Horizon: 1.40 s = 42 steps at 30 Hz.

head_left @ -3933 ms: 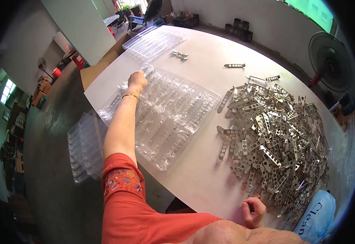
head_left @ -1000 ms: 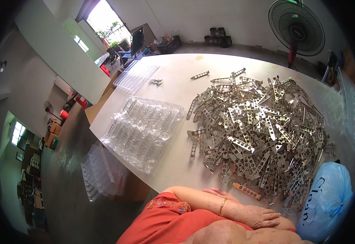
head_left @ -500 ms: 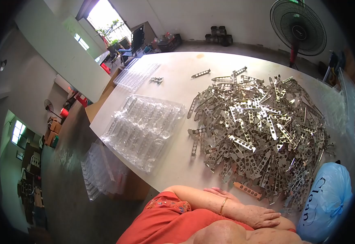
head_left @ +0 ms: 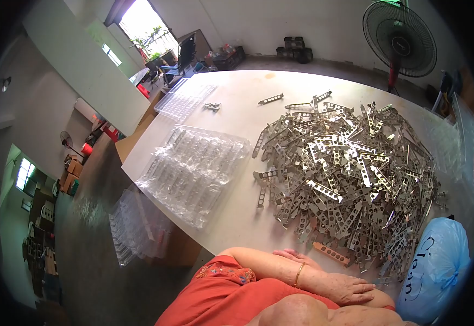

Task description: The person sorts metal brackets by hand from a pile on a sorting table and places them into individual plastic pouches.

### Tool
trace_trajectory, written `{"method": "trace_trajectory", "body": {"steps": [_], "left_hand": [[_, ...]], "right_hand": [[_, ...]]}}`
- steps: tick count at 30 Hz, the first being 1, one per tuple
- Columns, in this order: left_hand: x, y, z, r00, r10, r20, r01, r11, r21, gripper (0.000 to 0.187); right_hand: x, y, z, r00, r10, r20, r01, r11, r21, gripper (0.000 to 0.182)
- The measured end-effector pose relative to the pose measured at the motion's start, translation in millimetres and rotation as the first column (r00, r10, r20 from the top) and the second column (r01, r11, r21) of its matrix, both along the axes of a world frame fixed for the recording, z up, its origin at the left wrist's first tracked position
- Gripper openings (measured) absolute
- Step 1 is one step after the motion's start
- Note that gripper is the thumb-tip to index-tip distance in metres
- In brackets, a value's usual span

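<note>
My forearms are crossed at the table's near edge. My left hand [head_left: 352, 290] lies flat on my other arm, its fingers stretched out and holding nothing. Part of my right hand [head_left: 301, 259] shows behind the left forearm; its visible fingers look extended, with no object in them. Just beyond the arms is a large heap of perforated metal strips [head_left: 351, 174], with a copper-coloured strip [head_left: 331, 254] at its near edge. Clear plastic trays [head_left: 196, 168] lie left of the heap. Farther back are a single strip [head_left: 270, 99] and a few small metal pieces [head_left: 212, 107].
The white table [head_left: 237, 228] bears another clear tray [head_left: 185, 100] at its far left corner. A blue plastic bag [head_left: 435, 269] stands at the right. More trays [head_left: 136, 228] sit below the left edge. A fan [head_left: 400, 46] stands behind the table.
The whole view has shifted very slightly. My hands and the objects on the table have not visibly moved.
</note>
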<state>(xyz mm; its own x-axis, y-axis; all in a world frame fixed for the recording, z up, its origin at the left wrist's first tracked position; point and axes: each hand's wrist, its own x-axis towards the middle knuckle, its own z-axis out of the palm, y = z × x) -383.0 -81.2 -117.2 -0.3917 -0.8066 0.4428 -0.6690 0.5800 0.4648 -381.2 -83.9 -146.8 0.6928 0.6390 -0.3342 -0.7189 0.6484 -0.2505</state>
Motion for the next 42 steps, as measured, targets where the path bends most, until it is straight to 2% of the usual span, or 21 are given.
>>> {"method": "trace_trajectory", "body": {"steps": [1, 2, 3, 4, 5, 6, 7, 9, 13, 15, 16, 21, 25, 27, 28, 29, 30, 32, 35, 40, 42], "left_hand": [[0, 0, 0, 1.0, -0.001, 0.0, 0.001, 1.0, 0.011, 0.051], [0, 0, 0, 1.0, -0.002, 0.0, 0.002, 1.0, 0.022, 0.051], [0, 0, 0, 1.0, -0.002, 0.001, 0.002, 1.0, 0.021, 0.051], [-1, 0, 0, 1.0, -0.002, 0.01, 0.002, 1.0, 0.028, 0.052], [-1, 0, 0, 1.0, -0.003, 0.018, 0.002, 0.999, 0.035, 0.052], [-1, 0, 0, 1.0, -0.003, 0.018, 0.002, 0.999, 0.034, 0.052], [-1, 0, 1, 1.0, -0.001, 0.025, 0.0, 0.999, 0.038, 0.052], [-1, 1, 2, 0.999, 0.0, 0.032, -0.001, 0.999, 0.041, 0.053], [-1, 1, 2, 0.999, 0.015, 0.037, -0.016, 1.0, 0.011, 0.053], [-1, 2, 2, 0.999, 0.019, 0.043, -0.019, 1.0, 0.004, 0.053], [-1, 2, 2, 0.999, 0.021, 0.044, -0.021, 1.0, 0.005, 0.053], [-3, 3, 1, 1.0, -0.019, 0.018, 0.016, 0.99, 0.137, 0.055], [2, 9, 17, 1.0, -0.009, -0.028, 0.013, 0.988, 0.156, 0.051], [8, 10, 26, 0.999, -0.007, -0.037, 0.013, 0.988, 0.153, 0.047], [11, 10, 28, 0.993, -0.017, -0.119, 0.039, 0.983, 0.179, 0.043], [15, 10, 31, 0.979, -0.027, -0.2, 0.068, 0.977, 0.203, 0.039], [22, 12, 43, 0.979, -0.032, -0.199, 0.074, 0.977, 0.202, 0.039], [41, 22, 82, 0.959, 0.046, -0.28, 0.043, 0.952, 0.305, 0.03], [70, 34, 123, 0.877, 0.125, -0.463, -0.144, 0.99, -0.005, 0.02], [97, 79, 186, 0.654, 0.187, -0.733, -0.422, 0.894, -0.149, 0.015], [95, 95, 206, 0.572, 0.092, -0.815, -0.482, 0.842, -0.243, 0.018]], "right_hand": [[0, 0, -10, 1.0, 0.001, 0.001, -0.001, 1.0, 0.0, 0.049], [3, 1, -19, 0.979, 0.059, -0.193, 0.046, 0.865, 0.499, 0.048], [4, 1, -26, 0.924, 0.205, -0.323, 0.183, 0.503, 0.845, 0.048], [1, -1, -29, 0.924, 0.205, -0.322, 0.183, 0.503, 0.845, 0.048], [0, -2, -9, 0.994, 0.049, -0.099, 0.006, 0.872, 0.49, 0.047], [0, -3, 2, 0.983, 0.032, 0.182, -0.026, 0.999, -0.035, 0.047], [0, -4, 1, 0.983, 0.032, 0.182, -0.026, 0.999, -0.035, 0.047], [0, -5, -3, 0.851, 0.206, 0.482, -0.032, 0.938, -0.344, 0.047], [-1, -1, -5, 0.97, 0.078, 0.231, -0.04, 0.986, -0.165, 0.048], [-2, 0, -20, 0.74, 0.232, 0.632, 0.093, 0.894, -0.437, 0.048], [-3, -1, -23, 0.74, 0.232, 0.631, 0.093, 0.894, -0.438, 0.048], [0, -2, 5, 0.962, 0.074, 0.263, -0.031, 0.986, -0.163, 0.046], [-2, 0, -1, 0.987, 0.028, 0.156, -0.015, 0.996, -0.083, 0.046], [-1, 3, -8, 0.878, 0.118, 0.463, 0.005, 0.967, -0.256, 0.049], [2, -1, -11, 0.878, 0.117, 0.464, 0.008, 0.966, -0.259, 0.049], [8, -6, -13, 0.402, 0.398, 0.825, 0.378, 0.748, -0.545, 0.05], [13, -9, -11, -0.116, 0.761, 0.639, 0.786, 0.464, -0.409, 0.05], [12, -8, -5, -0.086, 0.754, 0.651, 0.798, 0.443, -0.408, 0.047], [9, 2, 12, -0.014, 0.724, 0.689, 0.823, 0.4, -0.403, 0.039], [2, 4, 46, 0.076, 0.673, 0.736, 0.85, 0.342, -0.401, 0.029], [1, -4, 61, 0.034, 0.907, 0.419, 0.809, 0.221, -0.545, 0.047]]}}
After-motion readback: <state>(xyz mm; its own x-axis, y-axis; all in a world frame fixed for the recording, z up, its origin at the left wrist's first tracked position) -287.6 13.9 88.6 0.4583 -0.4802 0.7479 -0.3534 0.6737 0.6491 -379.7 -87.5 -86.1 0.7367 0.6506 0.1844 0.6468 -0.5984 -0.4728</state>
